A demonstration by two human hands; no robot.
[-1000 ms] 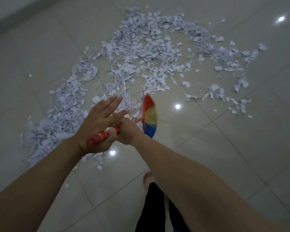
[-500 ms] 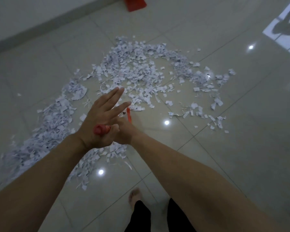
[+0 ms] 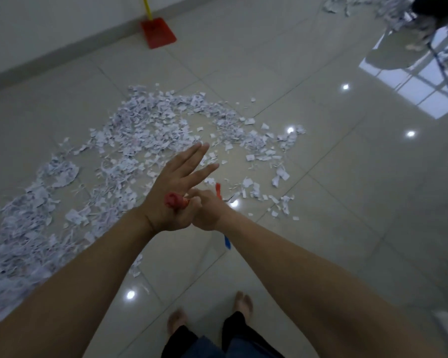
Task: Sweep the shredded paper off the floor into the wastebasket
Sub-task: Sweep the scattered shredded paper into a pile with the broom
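Observation:
Shredded white paper [image 3: 150,130] lies in a wide arc across the grey tiles, thickest on the left [image 3: 18,244]. Both hands meet at the red broom handle [image 3: 173,200] in the middle of the view. My left hand [image 3: 171,195] holds the handle's end in the crook of the thumb, its fingers stretched straight out. My right hand [image 3: 207,213] grips the handle just below. The broom head is mostly hidden under my right arm; only an orange sliver [image 3: 218,190] and a blue tip [image 3: 227,243] show. No wastebasket is in view.
A red dustpan [image 3: 158,32] with a yellow handle [image 3: 147,6] leans at the far wall. More shredded paper [image 3: 360,3] lies at the top right beside a dark figure [image 3: 435,6]. My bare feet [image 3: 177,322] stand on the tiles below.
The broom head, raised in front of my hands a second ago, has swung down under my right arm. The view has tilted up, bringing the dustpan and far wall into sight.

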